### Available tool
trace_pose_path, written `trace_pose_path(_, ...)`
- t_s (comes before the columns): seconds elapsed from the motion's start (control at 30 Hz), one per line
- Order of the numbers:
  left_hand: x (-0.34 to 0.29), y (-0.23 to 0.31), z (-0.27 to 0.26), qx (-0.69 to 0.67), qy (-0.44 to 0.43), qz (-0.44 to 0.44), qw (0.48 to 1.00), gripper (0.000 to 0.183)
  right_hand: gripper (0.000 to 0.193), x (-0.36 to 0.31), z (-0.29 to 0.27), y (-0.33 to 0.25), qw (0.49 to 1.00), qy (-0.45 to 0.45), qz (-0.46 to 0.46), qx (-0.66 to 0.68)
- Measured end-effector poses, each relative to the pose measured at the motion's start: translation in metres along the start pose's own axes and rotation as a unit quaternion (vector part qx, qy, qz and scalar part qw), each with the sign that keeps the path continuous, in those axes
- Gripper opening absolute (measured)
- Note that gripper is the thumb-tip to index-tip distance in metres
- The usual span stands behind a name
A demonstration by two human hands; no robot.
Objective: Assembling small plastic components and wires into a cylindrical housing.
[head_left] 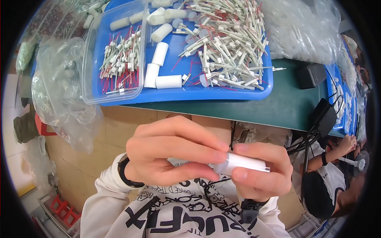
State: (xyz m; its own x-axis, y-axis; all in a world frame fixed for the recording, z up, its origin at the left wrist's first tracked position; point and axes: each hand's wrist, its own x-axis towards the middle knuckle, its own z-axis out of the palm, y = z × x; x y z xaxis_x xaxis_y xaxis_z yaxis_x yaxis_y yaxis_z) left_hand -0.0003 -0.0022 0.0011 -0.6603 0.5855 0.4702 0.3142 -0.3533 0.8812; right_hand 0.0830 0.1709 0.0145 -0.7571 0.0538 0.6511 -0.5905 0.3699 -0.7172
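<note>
— Held where? 
— Close to the chest, well below the green tabletop (pixel 278 103), in front of the printed white shirt (pixel 178 214). White tube (pixel 244 162) lying nearly level between both hands, probably kept near for a good look at its end.

— Right hand (pixel 264 172)? 
— Curled around the tube, thumb above, fingers below and behind; grasping it firmly, only the pale middle and a clear-looking right end showing.

— Left hand (pixel 170 152)? 
— Fingers stretched long toward the tube's left end, tips meeting there, thumb underneath. Pinching at that end; whether on the tube itself or on something small going into it, cannot tell, hidden by the fingertips.

— Supplies? 
— Up on the tabletop: blue tray (pixel 222 93) with loose white tubes (pixel 160 53) and a heap of thin white rods with red wires (pixel 226 43). Clear plastic bin (pixel 89 67) resting on the tray's left part, holding more of the same rods. Seemingly sorted within reach.

— Elsewhere? 
— Crumpled clear bags (pixel 63 91) at left, another person (pixel 329 174) seated at right.
</note>
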Motion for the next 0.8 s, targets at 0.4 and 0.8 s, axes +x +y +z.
trace_pose_path(0.4,-0.004,-0.010,0.012,0.037,0.000,0.063,0.997,0.015,0.036,-0.004,-0.004,-0.007,0.995,-0.026,0.092,-0.039)
trace_pose_path(0.8,0.001,-0.009,0.008,-0.076,0.042,-0.112,0.990,0.024,0.031,-0.012,0.002,0.005,0.996,0.056,0.051,-0.041)
